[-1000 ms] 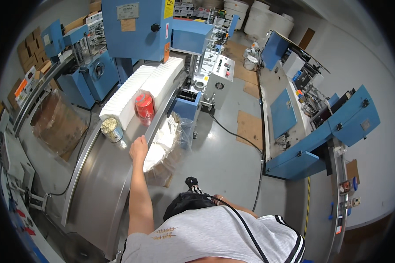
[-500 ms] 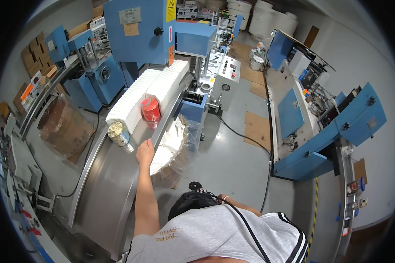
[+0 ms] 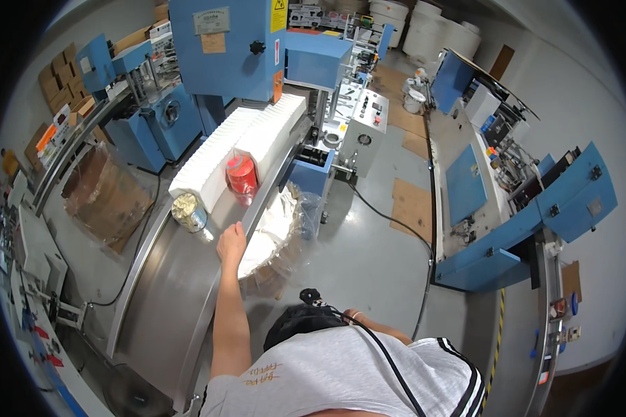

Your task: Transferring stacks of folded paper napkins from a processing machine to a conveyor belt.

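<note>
A clear bin of white scraps [image 3: 275, 233] stands just right of the curved steel surface [image 3: 153, 299], with blue machines [image 3: 229, 45] beyond on the grey workshop floor. The left hand [image 3: 231, 243], loosely open, rests on the surface's edge. The red canister [image 3: 241, 174] stands near ahead against white paper stacks [image 3: 240, 142], a foil-wrapped roll [image 3: 188, 211] to its left.

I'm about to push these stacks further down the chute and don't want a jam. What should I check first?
1. Left hand on the chute edge, holding nothing: ok.
2. Right hand: out of view, cannot tell.
3. Red canister upright against the white paper stacks: ok.
4. Silver can sits in front of the left stack: not ok.
5. Steel chute below the hand bare: ok.
</note>
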Motion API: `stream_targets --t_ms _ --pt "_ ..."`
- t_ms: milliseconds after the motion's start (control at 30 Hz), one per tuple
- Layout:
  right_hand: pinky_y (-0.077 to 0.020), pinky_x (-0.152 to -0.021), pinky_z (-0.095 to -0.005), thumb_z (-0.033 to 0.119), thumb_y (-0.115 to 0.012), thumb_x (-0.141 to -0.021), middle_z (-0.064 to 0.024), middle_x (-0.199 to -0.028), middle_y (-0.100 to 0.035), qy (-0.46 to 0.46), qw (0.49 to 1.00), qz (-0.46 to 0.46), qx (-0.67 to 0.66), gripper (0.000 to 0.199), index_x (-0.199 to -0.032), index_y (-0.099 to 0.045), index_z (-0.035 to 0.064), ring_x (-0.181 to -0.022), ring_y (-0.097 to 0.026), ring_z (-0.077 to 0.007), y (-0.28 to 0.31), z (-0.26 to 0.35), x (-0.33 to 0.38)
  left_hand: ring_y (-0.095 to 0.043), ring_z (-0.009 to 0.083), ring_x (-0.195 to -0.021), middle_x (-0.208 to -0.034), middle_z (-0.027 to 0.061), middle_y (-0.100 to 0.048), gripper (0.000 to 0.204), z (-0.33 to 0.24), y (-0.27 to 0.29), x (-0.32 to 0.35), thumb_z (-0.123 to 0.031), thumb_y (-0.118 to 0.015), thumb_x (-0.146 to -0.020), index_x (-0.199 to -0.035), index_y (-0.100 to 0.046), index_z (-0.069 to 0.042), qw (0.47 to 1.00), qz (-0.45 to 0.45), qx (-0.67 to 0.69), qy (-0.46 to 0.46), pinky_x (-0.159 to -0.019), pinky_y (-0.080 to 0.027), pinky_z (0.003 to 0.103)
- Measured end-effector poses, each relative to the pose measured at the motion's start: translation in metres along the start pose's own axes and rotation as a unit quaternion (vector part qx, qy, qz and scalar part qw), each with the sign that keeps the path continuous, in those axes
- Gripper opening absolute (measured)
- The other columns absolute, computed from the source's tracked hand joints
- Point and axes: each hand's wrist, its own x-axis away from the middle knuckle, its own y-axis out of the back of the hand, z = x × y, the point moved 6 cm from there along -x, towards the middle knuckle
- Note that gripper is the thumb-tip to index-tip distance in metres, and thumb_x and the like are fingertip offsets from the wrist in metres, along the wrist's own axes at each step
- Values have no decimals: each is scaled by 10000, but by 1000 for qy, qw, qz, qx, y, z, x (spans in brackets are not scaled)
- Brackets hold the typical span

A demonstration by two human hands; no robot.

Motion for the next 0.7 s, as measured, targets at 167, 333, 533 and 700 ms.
stream_targets --t_ms 167,333,533,700 --pt "-504 -825 -357 322 -675 -685 -109 -1020 -672 -48 998 -7 39 387 -1017 -692 124 -917 -643 -255 3 8 -14 -589 423 -885 -896 212 -637 421 1 1 -1 -374 -383 -923 -873 -639 -44 1000 7 -6 10 -760 -449 506" --pt "-493 -859 -348 338 -692 -661 -109 -1038 -668 -52 997 -4 53 411 -1024 -693 144 -952 -636 -251 8 14 -20 -585 423 -899 -908 209 -638 418 1 0 -1 -379 -376 -927 -889 -639 -56 999 21 8 26 -768 -450 500" --pt "-487 -868 -349 348 -662 -693 -80 -1063 -663 -35 998 47 -3 400 -1048 -683 166 -986 -625 -252 8 15 -30 -585 427 -894 -907 209 -638 410 1 0 0 -379 -376 -927 -904 -637 -63 1000 18 -3 22 -770 -452 501" --pt "-485 -874 -348 328 -588 -748 -79 -1107 -645 -46 995 62 65 364 -1064 -675 169 -1010 -616 -256 24 44 -17 -583 433 -885 -905 212 -637 407 0 0 1 -375 -378 -926 -901 -636 -62 1000 10 -7 16 -772 -449 508"
